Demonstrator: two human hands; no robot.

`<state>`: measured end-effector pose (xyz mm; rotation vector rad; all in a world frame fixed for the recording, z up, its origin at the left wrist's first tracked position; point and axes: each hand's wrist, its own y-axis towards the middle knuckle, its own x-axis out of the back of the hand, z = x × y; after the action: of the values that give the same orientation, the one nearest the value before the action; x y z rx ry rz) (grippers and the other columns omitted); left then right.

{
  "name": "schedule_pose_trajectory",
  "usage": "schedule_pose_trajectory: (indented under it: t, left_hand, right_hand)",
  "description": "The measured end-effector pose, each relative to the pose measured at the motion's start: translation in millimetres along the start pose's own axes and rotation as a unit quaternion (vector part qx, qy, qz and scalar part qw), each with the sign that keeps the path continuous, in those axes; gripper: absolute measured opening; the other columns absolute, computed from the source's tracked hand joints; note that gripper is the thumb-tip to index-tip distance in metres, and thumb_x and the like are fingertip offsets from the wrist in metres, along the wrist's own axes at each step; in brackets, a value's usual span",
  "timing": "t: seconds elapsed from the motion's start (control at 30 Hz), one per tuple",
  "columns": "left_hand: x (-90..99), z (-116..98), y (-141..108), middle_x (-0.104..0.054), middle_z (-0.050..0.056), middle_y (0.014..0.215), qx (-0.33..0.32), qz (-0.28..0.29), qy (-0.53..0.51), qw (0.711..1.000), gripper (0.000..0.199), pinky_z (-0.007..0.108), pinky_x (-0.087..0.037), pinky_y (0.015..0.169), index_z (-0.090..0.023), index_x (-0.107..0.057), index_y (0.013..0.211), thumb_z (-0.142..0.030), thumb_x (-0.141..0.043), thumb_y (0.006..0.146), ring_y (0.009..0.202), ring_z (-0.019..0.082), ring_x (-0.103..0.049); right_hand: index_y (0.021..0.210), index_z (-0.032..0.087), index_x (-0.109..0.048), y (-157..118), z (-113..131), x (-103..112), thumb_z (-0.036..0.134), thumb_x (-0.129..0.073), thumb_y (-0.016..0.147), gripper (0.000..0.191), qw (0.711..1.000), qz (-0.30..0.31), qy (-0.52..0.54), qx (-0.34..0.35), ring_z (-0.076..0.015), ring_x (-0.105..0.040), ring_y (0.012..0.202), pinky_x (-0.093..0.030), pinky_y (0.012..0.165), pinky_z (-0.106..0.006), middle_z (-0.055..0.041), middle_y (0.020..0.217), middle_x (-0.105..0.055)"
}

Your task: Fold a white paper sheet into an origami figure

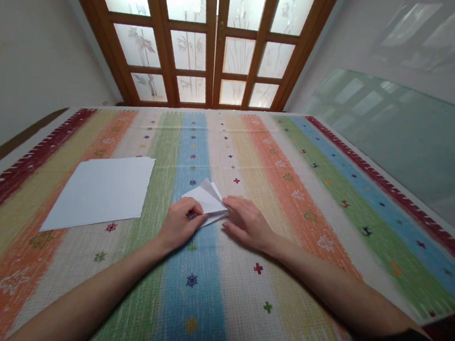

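A small folded piece of white paper (208, 197), with several layers and pointed flaps standing up, is between my two hands over the blue stripe of the cloth. My left hand (183, 217) pinches its near left edge between thumb and curled fingers. On the other side, my right hand (248, 221) has its fingertips at the paper's right corner, thumb below and fingers above. The fingers partly cover the paper's left and right ends.
A stack of white paper sheets (101, 192) lies to the left on the striped tablecloth (148, 303). Beyond the table's far edge are wooden doors with frosted panes (189, 50). A pale glass panel (402, 134) stands along the right wall.
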<state>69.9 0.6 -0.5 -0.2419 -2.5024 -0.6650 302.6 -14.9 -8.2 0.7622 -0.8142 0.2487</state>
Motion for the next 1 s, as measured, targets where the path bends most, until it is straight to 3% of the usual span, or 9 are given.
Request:
schedule_pose_trajectory:
  t: [0.2, 0.4, 0.53, 0.67, 0.83, 1.0]
  left_hand:
    - [-1.2, -1.2, 0.7, -0.061, 0.0, 0.069, 0.081, -0.004, -0.086, 0.993, 0.018, 0.026, -0.043, 0.062, -0.019, -0.054, 0.062, -0.025, -0.065, 0.076, 0.063, 0.013, -0.054]
    - [-1.3, -5.7, 1.7, -0.059, 0.0, 0.07, 0.12, -0.022, -0.153, 0.981, 0.021, 0.026, -0.043, 0.061, -0.019, -0.051, 0.061, -0.029, -0.065, 0.074, 0.064, 0.013, -0.054]
    - [-1.7, -9.6, 0.3, -0.059, 0.0, 0.07, 0.102, -0.026, -0.135, 0.985, 0.02, 0.027, -0.042, 0.062, -0.019, -0.052, 0.061, -0.027, -0.065, 0.075, 0.064, 0.013, -0.053]
    - [-3.2, -8.7, 0.6, -0.058, 0.0, 0.069, 0.105, -0.033, -0.147, 0.983, 0.018, 0.028, -0.042, 0.064, -0.02, -0.052, 0.061, -0.026, -0.065, 0.073, 0.066, 0.014, -0.053]
    - [-5.5, -6.5, 0.0, -0.057, 0.0, 0.07, 0.12, -0.039, -0.166, 0.978, 0.017, 0.028, -0.042, 0.062, -0.02, -0.051, 0.064, -0.026, -0.064, 0.074, 0.065, 0.015, -0.053]
    - [-6.6, -10.9, -5.2, -0.06, 0.002, 0.077, 0.036, -0.037, -0.095, 0.994, 0.019, 0.031, -0.045, 0.073, -0.02, -0.052, 0.067, -0.028, -0.062, 0.081, 0.074, 0.016, -0.057]
  right_hand:
    - [0.126, 0.017, -0.056, -0.3, -1.5, -0.8, 0.035, -0.058, 0.09, 0.04, 0.998, 0.03, 0.024, -0.044, -0.0262, -0.062, 0.114, -0.048, 0.096, -0.048, -0.0152, 0.121, -0.066]
    - [0.108, 0.018, -0.065, -1.3, 1.8, -1.7, 0.037, -0.055, 0.092, 0.027, 0.999, 0.019, -0.049, 0.006, -0.0273, -0.06, 0.107, -0.049, 0.092, -0.049, -0.014, 0.112, -0.066]
    - [0.118, 0.016, -0.06, 0.3, 5.2, -0.9, 0.039, -0.056, 0.091, 0.035, 0.996, -0.043, -0.067, 0.028, -0.0278, -0.058, 0.111, -0.05, 0.092, -0.048, -0.0168, 0.121, -0.061]
    - [0.119, 0.017, -0.058, 4.9, 8.6, 0.2, 0.033, -0.055, 0.092, 0.031, 0.993, -0.051, -0.047, 0.097, -0.0262, -0.059, 0.116, -0.051, 0.095, -0.045, -0.014, 0.117, -0.065]
    - [0.104, 0.016, -0.065, 8.3, 11.2, 1.0, 0.031, -0.052, 0.094, 0.022, 0.991, 0.009, -0.081, 0.108, -0.0259, -0.062, 0.112, -0.049, 0.096, -0.045, -0.0105, 0.105, -0.071]
    - [0.107, 0.014, -0.065, 17.2, 8.3, -7.4, 0.044, -0.046, 0.097, 0.037, 0.975, 0.1, -0.145, 0.137, -0.0275, -0.056, 0.122, -0.038, 0.107, -0.047, -0.0141, 0.114, -0.068]
